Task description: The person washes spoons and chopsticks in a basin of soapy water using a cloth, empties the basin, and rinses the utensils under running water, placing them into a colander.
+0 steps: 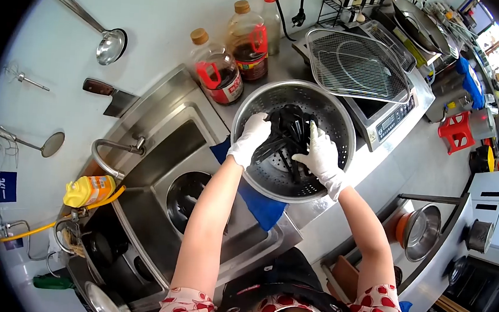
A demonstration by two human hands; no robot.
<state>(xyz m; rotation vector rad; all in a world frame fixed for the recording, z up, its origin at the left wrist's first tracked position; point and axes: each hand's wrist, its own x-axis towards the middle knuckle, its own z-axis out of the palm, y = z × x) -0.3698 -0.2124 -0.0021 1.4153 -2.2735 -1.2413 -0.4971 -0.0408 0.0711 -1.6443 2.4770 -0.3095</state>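
A large perforated metal colander (346,119) stands on the counter beside the sink. Several black strips and pieces (289,138) lie in it. My left hand (253,134), in a white glove, reaches over the left rim with its fingers curled at the black pieces. My right hand (322,156), also gloved, is inside the right part of the colander, thumb and fingers apart, beside the pieces. A blue cloth (263,207) lies partly under the colander and hangs over the sink edge.
The metal sink (162,143) with its faucet (112,145) is on the left, a dark pan (188,195) in it. Sauce bottles (226,84) stand behind the colander. A wire mesh basket (359,65) rests on an induction cooker (390,123) at the right.
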